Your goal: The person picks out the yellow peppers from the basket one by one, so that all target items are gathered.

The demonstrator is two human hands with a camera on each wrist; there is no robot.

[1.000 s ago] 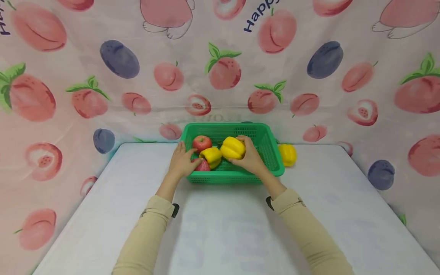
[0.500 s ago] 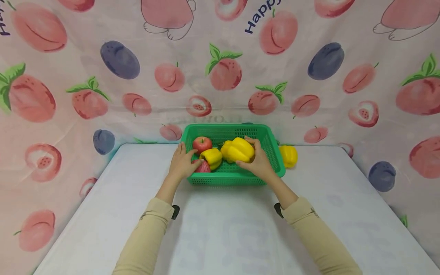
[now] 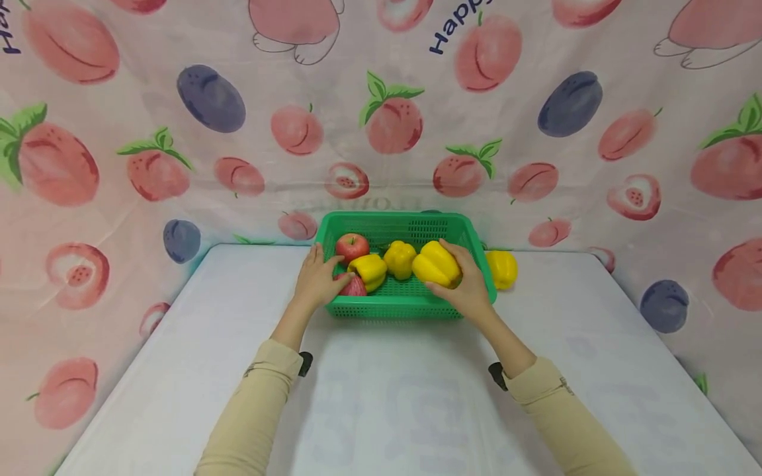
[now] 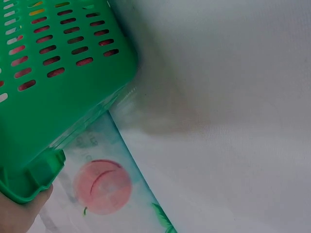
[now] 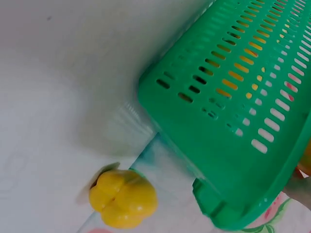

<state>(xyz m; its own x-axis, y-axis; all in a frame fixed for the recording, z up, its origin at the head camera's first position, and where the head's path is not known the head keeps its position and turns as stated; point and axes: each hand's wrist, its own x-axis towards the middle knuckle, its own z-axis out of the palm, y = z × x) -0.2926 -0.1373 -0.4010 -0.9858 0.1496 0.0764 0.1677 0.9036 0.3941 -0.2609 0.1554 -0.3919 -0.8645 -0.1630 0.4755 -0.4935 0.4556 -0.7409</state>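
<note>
1. Since the earlier frames, the right hand [image 3: 467, 287] has moved rightward, taking the held yellow pepper [image 3: 436, 264] from in front of the middle yellow pepper [image 3: 400, 260] to a spot beside it; the left hand [image 3: 318, 281] looks unmoved.
2. The right hand's thumb and fingers curl around the held yellow pepper, at the right part of the green basket [image 3: 393, 309]; whether it touches the basket floor, I cannot tell.
3. The left hand grips the basket's left end, fingers at the rim, with a wide gap between thumb and forefinger; the left wrist view shows only part of it, under the projecting lip.
4. Near that hand, inside the basket, are an upper red apple [image 3: 352, 247], a partly covered red fruit [image 3: 354, 286] and a left yellow pepper [image 3: 369, 272].
5. An outer yellow pepper [image 3: 502, 270] lies on the white table [image 3: 381, 396], just beyond the basket's right end.
</note>
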